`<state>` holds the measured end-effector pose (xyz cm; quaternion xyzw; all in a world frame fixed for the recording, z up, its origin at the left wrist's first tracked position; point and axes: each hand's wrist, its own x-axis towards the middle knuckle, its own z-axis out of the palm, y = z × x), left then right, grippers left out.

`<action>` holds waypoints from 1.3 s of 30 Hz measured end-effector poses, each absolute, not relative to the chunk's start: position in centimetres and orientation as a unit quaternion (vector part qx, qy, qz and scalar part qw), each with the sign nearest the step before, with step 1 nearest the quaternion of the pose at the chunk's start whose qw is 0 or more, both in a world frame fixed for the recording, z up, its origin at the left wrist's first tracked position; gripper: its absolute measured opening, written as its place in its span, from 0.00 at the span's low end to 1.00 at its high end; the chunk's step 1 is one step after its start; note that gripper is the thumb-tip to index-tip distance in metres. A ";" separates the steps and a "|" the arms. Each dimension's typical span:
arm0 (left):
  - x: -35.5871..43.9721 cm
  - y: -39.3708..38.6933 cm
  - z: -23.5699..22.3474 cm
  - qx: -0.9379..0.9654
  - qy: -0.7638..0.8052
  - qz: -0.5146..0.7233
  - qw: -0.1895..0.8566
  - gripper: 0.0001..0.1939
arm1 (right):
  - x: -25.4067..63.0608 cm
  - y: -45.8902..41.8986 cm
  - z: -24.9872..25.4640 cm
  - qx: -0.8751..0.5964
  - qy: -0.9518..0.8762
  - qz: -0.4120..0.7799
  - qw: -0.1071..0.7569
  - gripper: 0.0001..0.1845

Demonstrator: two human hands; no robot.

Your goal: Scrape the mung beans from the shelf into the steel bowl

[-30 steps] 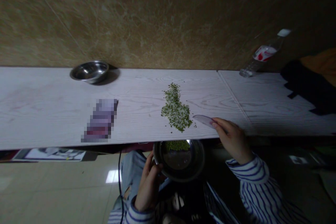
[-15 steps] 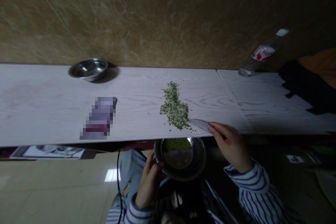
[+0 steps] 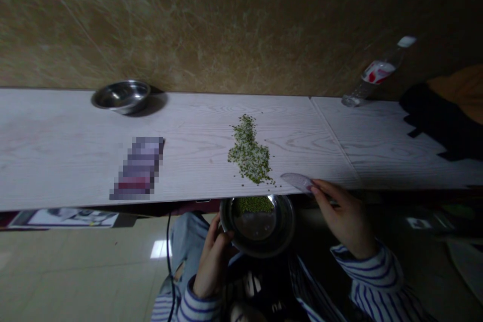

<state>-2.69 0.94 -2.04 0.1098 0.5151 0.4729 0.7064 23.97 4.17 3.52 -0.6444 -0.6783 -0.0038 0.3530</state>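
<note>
My left hand [image 3: 216, 256] grips the left rim of a steel bowl [image 3: 281, 246], thumb on top, just below the table's front edge. Inside the bowl lie green beans [image 3: 256, 205], gathered at its far side. My right hand [image 3: 345, 219] pinches a thin, see-through curved piece, which looks like a plastic protractor [image 3: 298, 181]; its tip hovers at the tabletop near the edge. To the left of that tip, apart from it, spreads a pile of green beans mixed with white grains [image 3: 249, 151], with a few strays toward the edge.
A second steel bowl [image 3: 123, 98] stands at the back left, by the wall. A pixelated flat object [image 3: 138, 168] lies left on the white table [image 3: 196, 161]. At the back right are a plastic bottle [image 3: 377, 71] and a dark and orange item [image 3: 441, 115].
My right hand has drawn the curved plastic piece rightward, away from the pile. My left hand keeps its hold on the bowl. The whole view has shifted slightly.
</note>
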 end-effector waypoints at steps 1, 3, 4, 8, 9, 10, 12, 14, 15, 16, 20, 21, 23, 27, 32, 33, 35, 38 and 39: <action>-2.7 0.9 -2.0 0.111 0.512 0.472 0.709 0.29 | 23.9 4.0 3.5 -0.643 -0.680 -0.005 0.353 0.10; -2.6 0.9 -1.9 0.110 0.509 0.474 0.710 0.28 | 23.6 3.8 3.4 -0.641 -0.683 0.000 0.351 0.10; -2.5 0.9 -1.8 0.110 0.509 0.475 0.709 0.28 | 23.4 3.8 3.4 -0.640 -0.683 0.005 0.351 0.10; -2.5 0.9 -1.7 0.112 0.516 0.476 0.703 0.30 | 22.5 3.7 3.5 -0.638 -0.683 0.027 0.355 0.09; -2.6 0.9 -1.7 0.115 0.514 0.474 0.706 0.31 | 22.4 3.8 3.6 -0.635 -0.684 0.031 0.357 0.09; -2.6 0.9 -1.7 0.118 0.513 0.472 0.707 0.32 | 22.2 3.8 3.6 -0.633 -0.685 0.032 0.359 0.10; -2.5 0.9 -1.8 0.116 0.516 0.473 0.705 0.33 | 22.1 3.9 3.6 -0.629 -0.688 0.030 0.362 0.10; -2.5 1.0 -1.9 0.110 0.524 0.474 0.699 0.34 | 22.0 4.0 3.6 -0.626 -0.689 0.025 0.364 0.10; -2.4 1.0 -1.9 0.106 0.528 0.474 0.696 0.34 | 22.0 4.1 3.6 -0.626 -0.689 0.024 0.365 0.10; -2.4 1.0 -1.9 0.102 0.531 0.474 0.695 0.35 | 22.0 4.1 3.5 -0.626 -0.689 0.024 0.365 0.10; -2.6 0.9 -1.9 0.107 0.512 0.472 0.709 0.34 | 22.2 4.3 3.5 -0.633 -0.684 0.029 0.362 0.10; -2.7 0.9 -1.9 0.110 0.506 0.472 0.713 0.34 | 22.2 4.3 3.5 -0.636 -0.682 0.029 0.359 0.10; -2.8 0.9 -2.0 0.113 0.500 0.474 0.716 0.34 | 22.2 4.4 3.5 -0.641 -0.680 0.027 0.355 0.10; -2.9 0.9 -2.0 0.109 0.509 0.473 0.711 0.34 | 22.0 4.9 3.6 -0.636 -0.686 0.023 0.354 0.10; -2.8 0.9 -1.6 0.102 0.514 0.475 0.707 0.34 | 21.6 5.0 3.5 -0.614 -0.701 0.023 0.362 0.10; -2.8 0.9 -1.6 0.100 0.514 0.476 0.707 0.34 | 21.6 5.0 3.5 -0.612 -0.702 0.024 0.363 0.10; -2.8 0.9 -1.8 0.098 0.517 0.476 0.705 0.35 | 21.7 4.9 3.6 -0.610 -0.701 0.019 0.369 0.10; -2.8 1.0 -2.3 0.104 0.514 0.480 0.703 0.35 | 22.2 4.7 3.7 -0.609 -0.700 0.010 0.373 0.09; -2.8 1.0 -2.3 0.105 0.513 0.481 0.703 0.34 | 22.4 4.6 3.7 -0.609 -0.700 0.009 0.373 0.09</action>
